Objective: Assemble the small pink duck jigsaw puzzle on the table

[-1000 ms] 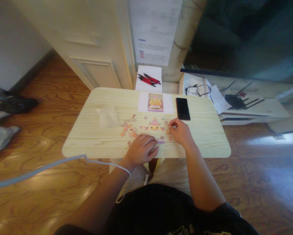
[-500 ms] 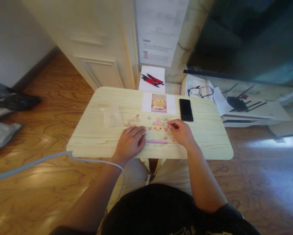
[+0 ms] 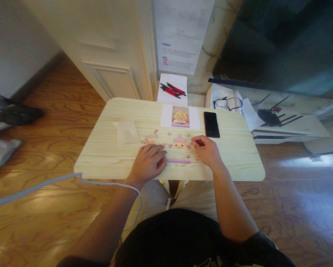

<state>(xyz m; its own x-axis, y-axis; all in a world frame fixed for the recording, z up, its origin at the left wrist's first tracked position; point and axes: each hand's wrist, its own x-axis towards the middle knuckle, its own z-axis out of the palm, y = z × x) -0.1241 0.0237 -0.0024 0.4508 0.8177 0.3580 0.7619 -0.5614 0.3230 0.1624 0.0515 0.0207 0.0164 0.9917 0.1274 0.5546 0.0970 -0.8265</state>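
Note:
A partly joined jigsaw puzzle [image 3: 179, 145] lies on the small table, with a yellow character's face and pink hat showing. Below it is a separate purple strip of joined pieces [image 3: 178, 161]. My left hand [image 3: 149, 161] rests on the tabletop at the puzzle's left side, fingers laid out and holding nothing visible. At the right edge, my right hand [image 3: 207, 150] has thumb and forefinger pinched together; whatever is between them is too small to make out. Loose puzzle pieces [image 3: 149, 138] are scattered beyond my left hand, and a few more pieces [image 3: 195, 155] lie beside my right.
A printed reference picture [image 3: 180, 116] on white paper lies behind the puzzle. To its right is a black phone [image 3: 211, 124], and a clear plastic bag [image 3: 127, 132] lies left. Red pens [image 3: 173, 90] sit beyond the table [image 3: 99, 155]. A grey cable [image 3: 108, 182] crosses my left wrist.
My left thumb and fingers have shifted slightly near the puzzle's left edge. The right hand's pinched fingertips have moved a little to the right. The puzzle looks the same.

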